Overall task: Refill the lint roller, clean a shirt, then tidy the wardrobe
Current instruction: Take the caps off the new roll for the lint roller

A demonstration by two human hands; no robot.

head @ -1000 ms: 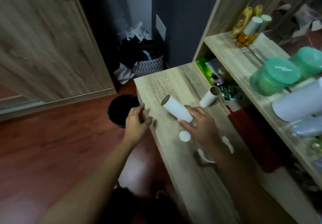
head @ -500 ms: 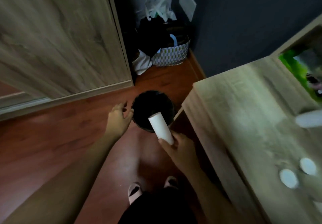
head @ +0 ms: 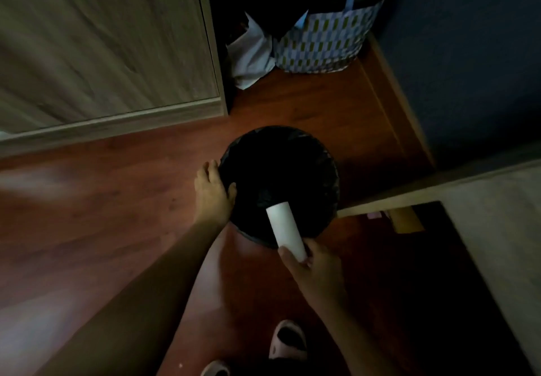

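A white cardboard tube (head: 284,230) points up and away over the near rim of a round black bin (head: 328,153) lined with a dark bag. My right hand (head: 314,270) pinches the tube's lower end from below. My left hand (head: 212,191) lies against the bin's left rim, its thumb hooked over the edge and the fingers along the outside. Inside, the bin is too dark to make out.
The wooden wardrobe door (head: 102,39) fills the upper left. A patterned bag (head: 325,42) with dark clothes and a white cloth (head: 251,56) stands behind the bin. The wooden desk (head: 497,209) runs along the right. My slippered feet (head: 288,343) are on the red-brown floor.
I carried the tube off the desk and down over the bin. My left hand left the desk edge and reached the bin's rim. The view tilted down to the floor.
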